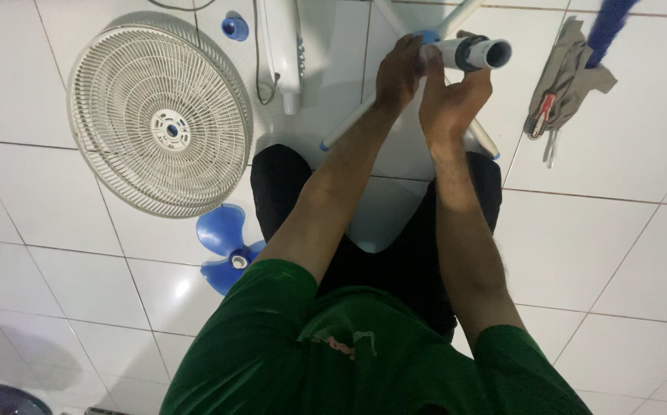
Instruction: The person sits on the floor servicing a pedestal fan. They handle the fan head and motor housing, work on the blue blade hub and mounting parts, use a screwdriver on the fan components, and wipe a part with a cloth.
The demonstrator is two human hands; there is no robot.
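Note:
Both my hands grip a white fan stand pole [481, 54] with a black collar near its open end. My left hand [398, 73] holds it low, next to the blue hub of the cross-shaped white base [352, 123]. My right hand [450, 96] wraps the tube just below the collar. The base legs spread on the white tiled floor in front of my knees.
A round white fan grille [160, 119] lies on the floor at left, a blue fan blade [226, 246] below it. A white fan body with cable [283, 54] and a small blue cap [235, 28] lie beyond. A grey cloth with pliers [560, 81] sits at right.

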